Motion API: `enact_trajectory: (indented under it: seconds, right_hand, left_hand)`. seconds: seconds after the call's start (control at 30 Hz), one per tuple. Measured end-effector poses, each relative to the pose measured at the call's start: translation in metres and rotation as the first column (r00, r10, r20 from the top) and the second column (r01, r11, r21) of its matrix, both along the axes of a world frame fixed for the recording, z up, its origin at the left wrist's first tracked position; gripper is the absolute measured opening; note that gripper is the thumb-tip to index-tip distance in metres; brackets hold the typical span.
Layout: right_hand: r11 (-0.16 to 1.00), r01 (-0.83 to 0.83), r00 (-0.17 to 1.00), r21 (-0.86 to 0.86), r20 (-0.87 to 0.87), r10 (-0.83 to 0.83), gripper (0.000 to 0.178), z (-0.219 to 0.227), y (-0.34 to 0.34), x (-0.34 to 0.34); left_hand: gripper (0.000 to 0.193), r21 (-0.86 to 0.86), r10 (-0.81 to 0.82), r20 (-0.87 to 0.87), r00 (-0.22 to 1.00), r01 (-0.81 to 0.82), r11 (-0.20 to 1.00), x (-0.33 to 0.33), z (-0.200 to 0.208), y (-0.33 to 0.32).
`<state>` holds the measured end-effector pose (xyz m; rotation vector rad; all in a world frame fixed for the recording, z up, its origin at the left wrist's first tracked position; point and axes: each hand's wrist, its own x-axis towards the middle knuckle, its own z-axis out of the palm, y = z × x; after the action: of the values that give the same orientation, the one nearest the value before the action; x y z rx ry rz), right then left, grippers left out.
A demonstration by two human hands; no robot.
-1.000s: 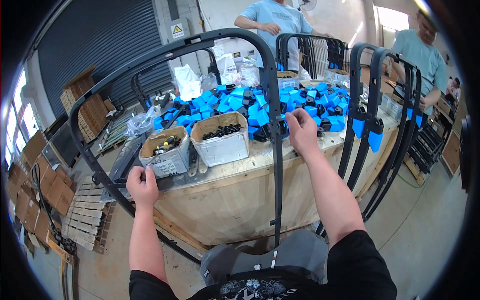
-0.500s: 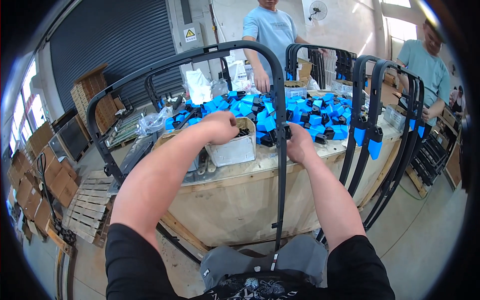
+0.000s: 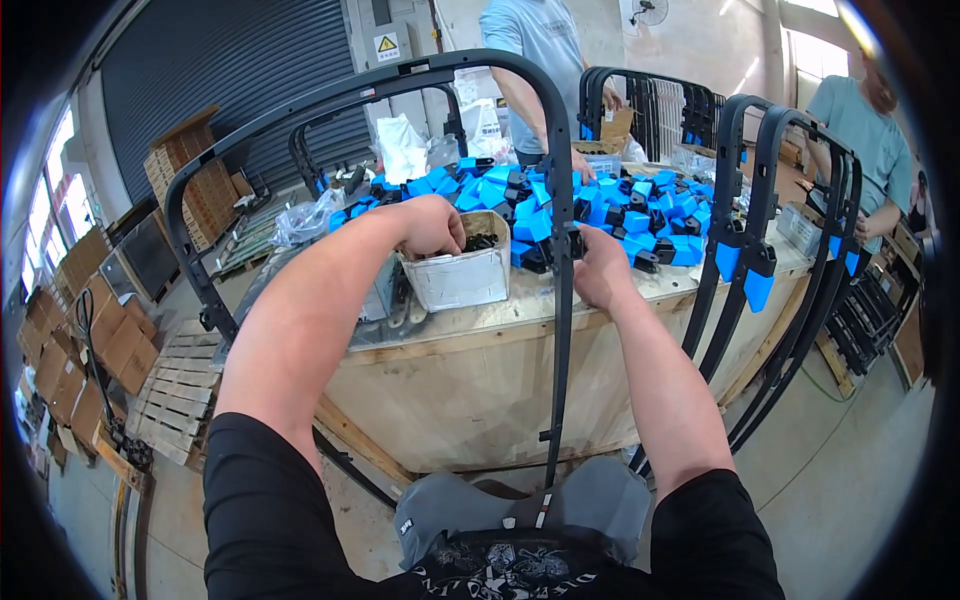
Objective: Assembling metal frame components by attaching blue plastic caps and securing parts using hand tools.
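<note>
My left hand (image 3: 432, 228) is at the left rim of a white box (image 3: 460, 278) of small dark parts. Its fingers curl down into the box and the tips are hidden, so what they pinch cannot be made out. A large black metal frame (image 3: 562, 350) with rounded corners stands upright before me. My right hand (image 3: 604, 270) closes on its right upright, beside a small black fitting (image 3: 576, 242); the upright partly hides the fingertips. Behind the box lies a heap of blue-and-black corner pieces (image 3: 630, 222).
The wooden workbench (image 3: 470, 385) carries the heap, plastic bags (image 3: 305, 218) and boxes. More black frames (image 3: 735, 200) with blue corners lean at right. A co-worker's hand (image 3: 580, 165) reaches the heap's far side; another person (image 3: 865, 150) stands right. A wooden pallet (image 3: 180, 390) lies left.
My left hand has shifted slightly left along the box, with its fingers lower inside. My right hand stays at the upright. The co-worker's hand across the bench has moved right over the heap.
</note>
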<state>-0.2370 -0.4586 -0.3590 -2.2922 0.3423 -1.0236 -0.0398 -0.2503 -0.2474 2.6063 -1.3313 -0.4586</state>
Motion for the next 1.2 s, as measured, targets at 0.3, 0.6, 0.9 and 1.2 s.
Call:
enact_trajectory:
  seconds: [0.3,0.6,0.9,1.2]
  right_hand:
    - [0.997,-0.023,1.0,0.077,-0.004,0.024,0.02,0.002,0.003,-0.001]
    - [0.997,-0.014,1.0,0.076,-0.008,0.014,0.02,0.003,0.005,-0.005]
    - [0.996,-0.024,1.0,0.087,-0.017,0.025,0.019,0.003,0.004,-0.002]
    - [0.992,-0.084,0.581,0.093,0.814,-0.027,0.008,-0.026,0.038,-0.069]
  left_hand:
    - [0.031,-0.426,-0.014,-0.337,0.941,-0.14,0.894,0.003,0.031,0.028]
    - [0.015,-0.445,0.006,-0.56,0.828,-0.307,0.841,0.005,0.023,0.036]
    - [0.011,-0.711,-0.117,-0.443,0.889,-0.269,0.65,-0.037,0.002,0.041]
    - [0.012,-0.773,-0.283,-0.446,0.849,-0.206,0.6,-0.169,-0.167,0.088]
